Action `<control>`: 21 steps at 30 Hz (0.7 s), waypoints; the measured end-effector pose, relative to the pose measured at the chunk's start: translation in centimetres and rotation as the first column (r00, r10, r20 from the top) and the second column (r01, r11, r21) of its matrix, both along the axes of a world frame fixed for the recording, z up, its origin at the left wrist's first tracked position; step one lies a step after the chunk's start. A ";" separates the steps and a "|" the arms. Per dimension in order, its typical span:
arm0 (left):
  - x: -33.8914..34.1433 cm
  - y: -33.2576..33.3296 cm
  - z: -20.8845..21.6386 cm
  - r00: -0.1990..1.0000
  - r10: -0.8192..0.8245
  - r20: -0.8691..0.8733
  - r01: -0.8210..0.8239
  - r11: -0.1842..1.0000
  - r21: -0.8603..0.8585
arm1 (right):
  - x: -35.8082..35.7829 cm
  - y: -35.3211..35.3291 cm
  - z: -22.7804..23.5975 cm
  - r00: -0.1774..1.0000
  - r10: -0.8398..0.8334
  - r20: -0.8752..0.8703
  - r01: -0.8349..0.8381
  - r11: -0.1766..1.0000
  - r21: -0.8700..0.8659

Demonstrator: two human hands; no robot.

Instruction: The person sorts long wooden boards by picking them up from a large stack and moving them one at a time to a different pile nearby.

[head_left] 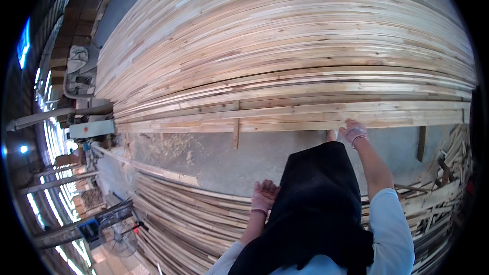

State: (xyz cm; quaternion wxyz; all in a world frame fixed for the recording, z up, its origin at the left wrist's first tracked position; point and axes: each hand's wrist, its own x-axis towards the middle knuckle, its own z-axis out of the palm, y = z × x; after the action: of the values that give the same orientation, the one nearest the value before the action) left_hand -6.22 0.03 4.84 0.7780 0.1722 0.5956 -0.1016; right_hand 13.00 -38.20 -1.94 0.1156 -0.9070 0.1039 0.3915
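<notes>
My left hand (265,196), in a thin pinkish glove, hangs beside the black apron (321,188). Its fingers are apart and slightly bent, with nothing in them. My right hand (353,131), gloved the same way, reaches to the front edge of the nearest wooden plank (285,125). Its fingertips touch or nearly touch that edge, and the fingers look apart, not wrapped round the wood. Behind this plank, a wide layer of long pale planks (285,46) lies side by side, running left to right.
Short wooden crosspieces (236,127) (422,142) jut out from under the front planks. Sawdust (170,147) covers part of the grey floor. Long strips (198,214) lie stacked at the lower left, near a fan (118,237). Scrap wood (448,163) is piled right. A machine (91,128) stands at the far left.
</notes>
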 end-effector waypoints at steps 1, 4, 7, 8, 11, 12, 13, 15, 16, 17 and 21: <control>-1.3 -0.1 -1.5 0.997 -0.022 0.073 0.028 0.996 -0.079 | 1.7 -0.8 -0.2 0.996 0.088 -0.005 -0.088 0.995 -0.054; -0.3 -2.7 -0.4 0.989 -0.148 -0.021 0.149 0.989 0.014 | 5.7 -3.8 -1.5 0.951 0.305 -0.049 -0.307 0.908 -0.284; 0.6 -4.2 0.8 0.978 -0.150 -0.146 0.161 0.984 0.069 | 6.3 -7.8 -7.2 0.887 0.450 0.099 -0.371 0.825 -0.425; 0.7 -4.3 0.9 0.978 -0.134 -0.157 0.144 0.988 0.058 | 7.1 -8.5 -9.1 0.901 0.433 0.012 -0.392 0.828 -0.402; 1.0 -5.5 2.0 0.968 -0.118 -0.223 0.143 0.985 0.097 | 8.1 -8.8 -8.7 0.871 0.490 0.030 -0.461 0.838 -0.291; 1.2 -5.4 2.2 0.966 -0.131 -0.225 0.157 0.982 0.104 | 8.1 -8.9 -9.7 0.885 0.464 0.037 -0.435 0.854 -0.286; 1.0 -5.3 2.0 0.964 -0.118 -0.239 0.147 0.983 0.108 | 8.2 -9.2 -10.8 0.892 0.450 0.048 -0.420 0.862 -0.284; 1.3 -4.9 2.1 0.967 -0.145 -0.208 0.169 0.980 0.102 | 7.5 -10.6 -13.1 0.885 0.447 0.129 -0.400 0.873 -0.279; 1.1 -4.9 1.9 0.973 -0.139 -0.184 0.158 0.983 0.094 | 7.5 -10.9 -13.4 0.854 0.480 0.199 -0.421 0.863 -0.279; 1.3 -4.8 1.9 0.973 -0.142 -0.183 0.163 0.982 0.101 | 8.2 -10.6 -12.1 0.836 0.542 0.083 -0.501 0.817 -0.285; 1.0 -3.4 0.7 0.994 -0.075 -0.081 0.075 0.997 -0.008 | 7.1 -9.4 -4.4 0.706 0.708 0.033 -0.664 0.677 -0.318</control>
State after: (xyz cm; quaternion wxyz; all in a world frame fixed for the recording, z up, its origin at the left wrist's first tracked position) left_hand -5.18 -3.39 5.52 0.7493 0.1883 0.6195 -0.1391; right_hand 20.14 -47.58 -6.32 -0.1631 -0.9131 -0.1991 0.3163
